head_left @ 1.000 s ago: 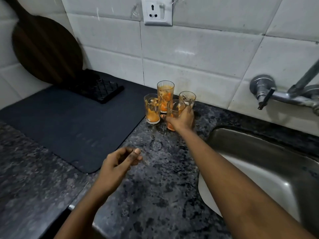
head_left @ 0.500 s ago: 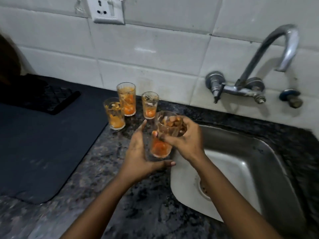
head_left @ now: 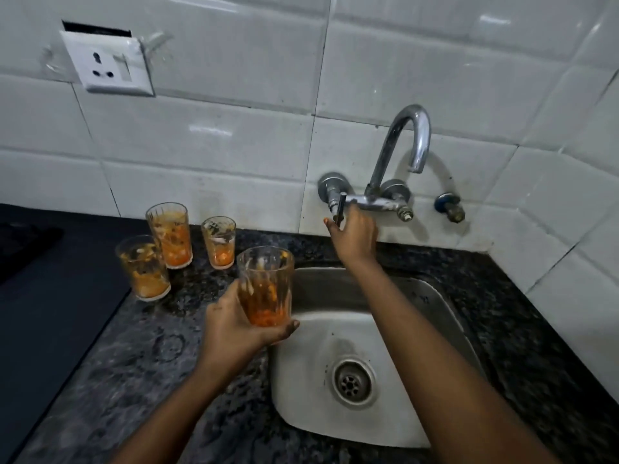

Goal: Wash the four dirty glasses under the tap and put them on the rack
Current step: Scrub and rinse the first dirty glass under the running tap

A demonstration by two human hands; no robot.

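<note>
The left hand (head_left: 231,329) is grasping a dirty glass (head_left: 265,287) while the right hand (head_left: 355,234) is pinching the tap handle (head_left: 341,209), risking a splashing gush knocking it loose.

Left hand (head_left: 231,324) holds dirty glass (head_left: 265,285) — right hand (head_left: 355,234) at tap handle (head_left: 341,208).

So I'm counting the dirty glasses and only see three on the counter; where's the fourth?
In the head view the fourth glass is held upright in the left hand, over the sink's left rim, just right of the three others.
</note>
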